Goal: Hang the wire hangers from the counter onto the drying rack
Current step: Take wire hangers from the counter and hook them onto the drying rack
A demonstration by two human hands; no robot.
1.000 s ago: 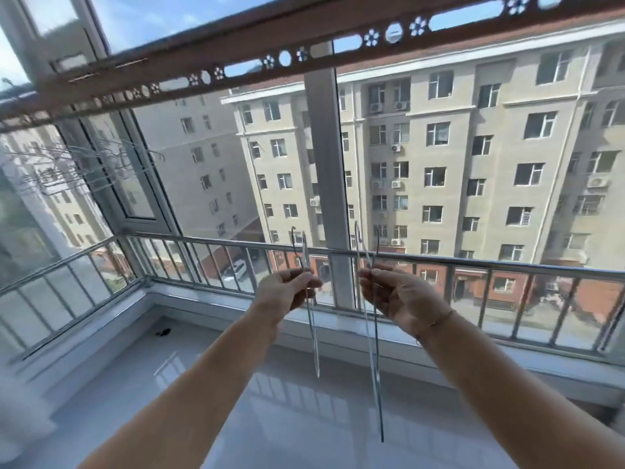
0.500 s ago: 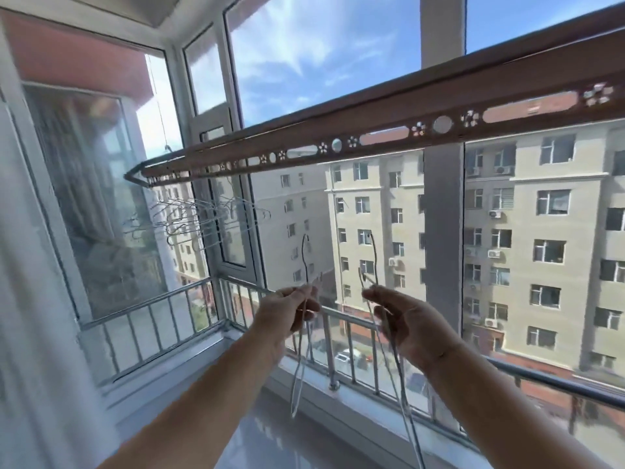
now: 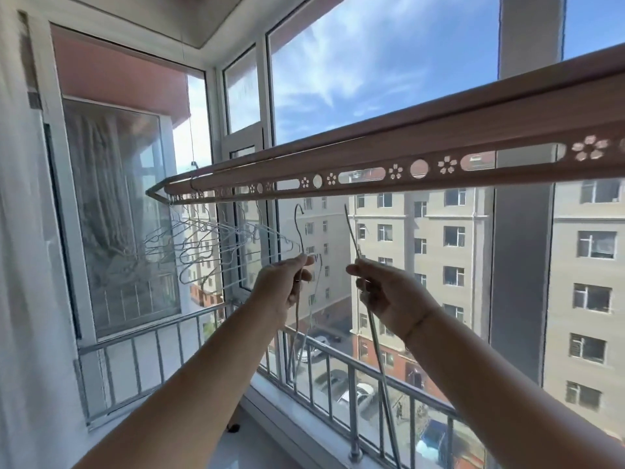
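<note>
The brown drying rack (image 3: 372,154) with flower-shaped cut-outs runs across the view above my hands. Several wire hangers (image 3: 203,252) hang from its left end. My left hand (image 3: 284,286) grips one silver wire hanger (image 3: 299,231) by its neck, its hook pointing up just below the rack bar. My right hand (image 3: 389,296) pinches a second wire hanger (image 3: 351,231), seen edge-on, whose hook also reaches up toward the bar. Neither hook touches the rack. Both hanger bodies dangle below my hands.
A metal guard railing (image 3: 338,367) runs along the windowsill below. Large windows (image 3: 372,79) face apartment buildings across the street. A white curtain (image 3: 20,265) hangs at the far left. The window frame's corner post stands behind the hung hangers.
My view has tilted up and left, bringing the rack and hung hangers closer. Both hands have risen with their hangers, hooks now just under the rack bar.
</note>
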